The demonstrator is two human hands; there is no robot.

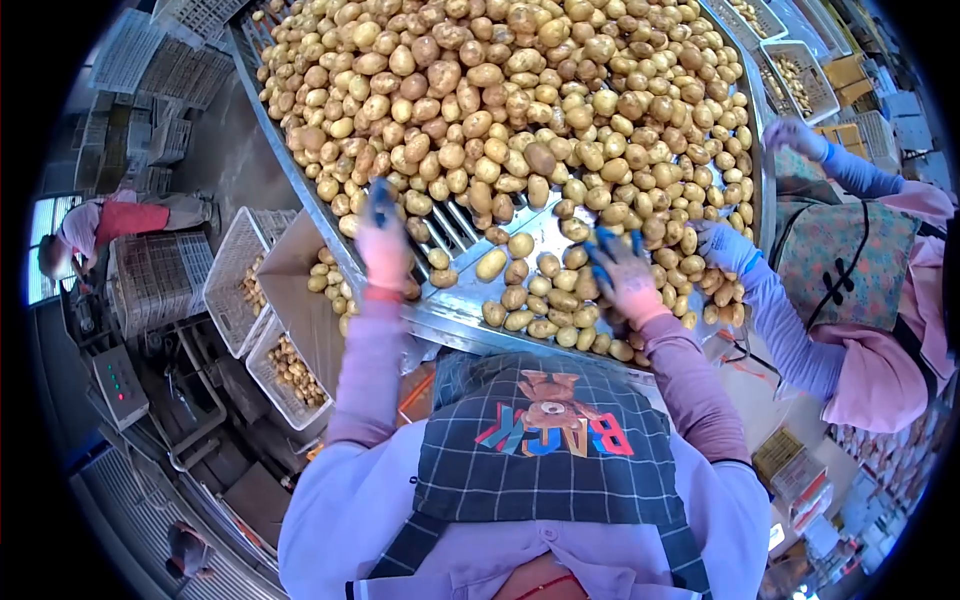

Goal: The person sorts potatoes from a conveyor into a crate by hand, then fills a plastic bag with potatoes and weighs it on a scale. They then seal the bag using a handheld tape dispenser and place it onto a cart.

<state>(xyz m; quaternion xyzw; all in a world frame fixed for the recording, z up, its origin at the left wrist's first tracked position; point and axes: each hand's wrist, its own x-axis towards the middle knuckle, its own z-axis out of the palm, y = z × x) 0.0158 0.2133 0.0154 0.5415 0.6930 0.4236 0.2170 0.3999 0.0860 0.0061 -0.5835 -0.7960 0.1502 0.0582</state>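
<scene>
Potatoes (480, 90) lie heaped on a metal sorting table (455, 305), over its slats and smooth plate. My left hand (383, 240), in a glove with blue fingertips, is blurred at the left edge of the heap, near the slats; its grip cannot be made out. Farther right, my right hand (622, 272), gloved the same way, rests among the potatoes near the table's front edge. Its blue fingers are spread over them and hold none. Loose potatoes lie on the plate between the two hands.
At the right a co-worker's gloved hand (724, 246) touches potatoes close to my right hand; the other is at the table's right rim. White crates (262, 365) with potatoes stand at the left beside a chute (300, 262). Another person bends over stacked crates (160, 275) farther left.
</scene>
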